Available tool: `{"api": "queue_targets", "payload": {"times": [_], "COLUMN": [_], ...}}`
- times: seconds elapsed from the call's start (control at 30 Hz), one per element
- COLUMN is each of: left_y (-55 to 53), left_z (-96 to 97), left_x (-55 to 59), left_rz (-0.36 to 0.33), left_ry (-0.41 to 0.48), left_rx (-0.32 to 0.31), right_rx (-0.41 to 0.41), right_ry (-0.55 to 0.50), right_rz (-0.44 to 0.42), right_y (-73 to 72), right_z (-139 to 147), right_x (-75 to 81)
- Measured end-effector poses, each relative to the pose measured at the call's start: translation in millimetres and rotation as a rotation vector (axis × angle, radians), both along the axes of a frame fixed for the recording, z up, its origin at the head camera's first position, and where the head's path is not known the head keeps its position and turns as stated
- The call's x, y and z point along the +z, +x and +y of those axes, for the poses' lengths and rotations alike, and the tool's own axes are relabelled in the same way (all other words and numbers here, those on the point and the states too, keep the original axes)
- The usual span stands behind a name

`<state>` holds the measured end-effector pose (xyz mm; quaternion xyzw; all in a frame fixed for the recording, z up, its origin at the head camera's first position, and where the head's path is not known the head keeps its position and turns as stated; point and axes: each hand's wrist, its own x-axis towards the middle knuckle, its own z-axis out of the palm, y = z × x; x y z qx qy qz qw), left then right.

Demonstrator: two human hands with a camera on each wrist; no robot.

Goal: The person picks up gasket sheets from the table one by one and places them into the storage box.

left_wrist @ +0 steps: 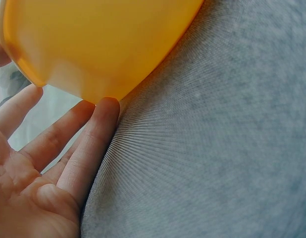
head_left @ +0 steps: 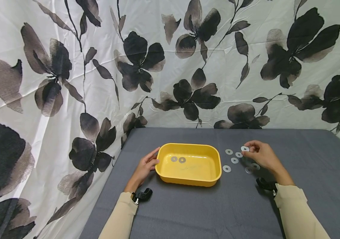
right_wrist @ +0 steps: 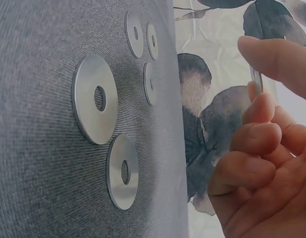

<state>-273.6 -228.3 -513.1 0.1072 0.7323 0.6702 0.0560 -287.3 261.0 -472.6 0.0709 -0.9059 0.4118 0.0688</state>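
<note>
A yellow rectangular tray point(head_left: 187, 179) stands on the table with two flat metal washers point(head_left: 182, 160) inside, near its left end. My left hand point(head_left: 144, 168) rests against that end, its fairly straight fingers point(left_wrist: 101, 129) touching the outer wall in the left wrist view. To the right of the tray, my right hand point(head_left: 262, 156) pinches one washer point(head_left: 245, 148) between thumb and fingertips, raised above the cloth. Edge-on between the fingertips, the held washer point(right_wrist: 257, 79) shows as a thin disc in the right wrist view. Several loose washers point(head_left: 226, 169) lie between tray and hand.
Dark grey cloth point(head_left: 205, 212) covers the table. Two of the loose washers point(head_left: 255, 166) lie just below the right hand. A white curtain with dark flowers point(head_left: 187, 96) hangs behind the table and along its left side. Each wrist wears a black camera mount point(head_left: 143, 195).
</note>
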Motion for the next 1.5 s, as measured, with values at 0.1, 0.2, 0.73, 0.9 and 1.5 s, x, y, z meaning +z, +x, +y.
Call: {"api": "queue_targets", "payload": {"times": [0.1,0.2,0.73,0.9,1.5], "left_y": [0.1,0.3,-0.3,-0.1,0.5], "left_z": [0.0,-0.3,-0.7,-0.3,-0.8], "left_x": [-0.2,-0.4,-1.5,-1.5,-1.4], "left_rz": [-0.004,-0.005,-0.003,-0.001,-0.006], "left_ry": [-0.006,-0.008,-0.017,-0.014,-0.019], "left_rx": [-0.001,-0.001,-0.002,0.0,0.015], "right_rx": [-0.001,0.001,0.03,0.045,0.095], "right_ry": [0.004,0.006,0.02,0.011,0.007], "right_rz": [0.001,-0.003,0.016,0.018,0.021], "right_y": [0.2,0.7,1.4,1.9,3.3], "right_z": [-1.4,-3.1,-11.6,-16.4,-35.8], "right_x": [1.4,3.0,8.5,10.6,23.2]}}
